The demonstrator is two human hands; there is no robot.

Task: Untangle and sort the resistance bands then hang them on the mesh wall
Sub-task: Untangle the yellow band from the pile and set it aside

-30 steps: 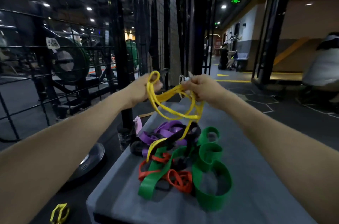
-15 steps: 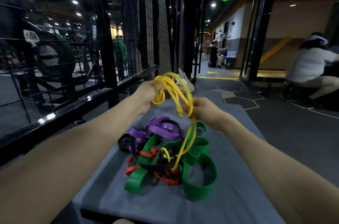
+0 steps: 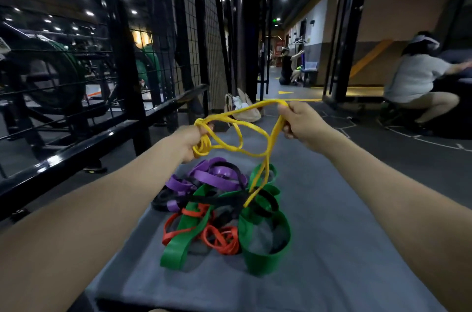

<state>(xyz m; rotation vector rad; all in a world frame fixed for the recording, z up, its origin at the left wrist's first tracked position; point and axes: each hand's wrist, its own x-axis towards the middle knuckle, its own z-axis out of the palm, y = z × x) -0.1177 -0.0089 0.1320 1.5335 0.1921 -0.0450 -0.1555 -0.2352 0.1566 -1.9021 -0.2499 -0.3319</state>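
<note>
1. The left hand [image 3: 194,138], centre of the frame, has its fingers curled round a bunch of coils of the yellow band [image 3: 238,133].
2. The right hand [image 3: 297,120], right of centre and a little higher, pinches another stretch of the yellow band between thumb and curled fingers, so the band spans the gap between the two hands in loose loops.
3. From below the right hand a doubled strand of the yellow band drops to the pile [image 3: 224,212] and its end lies among the bands there.
4. The pile sits on the grey desk [image 3: 332,248] in the lower centre: purple bands [image 3: 217,176] at the far side, a black band [image 3: 219,200] crossing the middle, red bands [image 3: 222,237] low down, and wide green bands [image 3: 265,255] at the near and right sides, all interlaced.
5. The mesh wall [image 3: 204,38] rises at upper centre-left, beyond the desk's far left corner.
6. A black rail [image 3: 84,143] runs diagonally along the left of the frame, between the desk and the mesh wall's lower part.
7. Behind the rail, at far left, stands a dark machine with a large green wheel [image 3: 58,74].
8. A pale bag [image 3: 241,107] sits on the floor just past the desk's far end, partly hidden by the yellow band.
9. A seated person [image 3: 419,79] in a light shirt is at the right edge; another person [image 3: 287,66] is far down the corridor.
</note>
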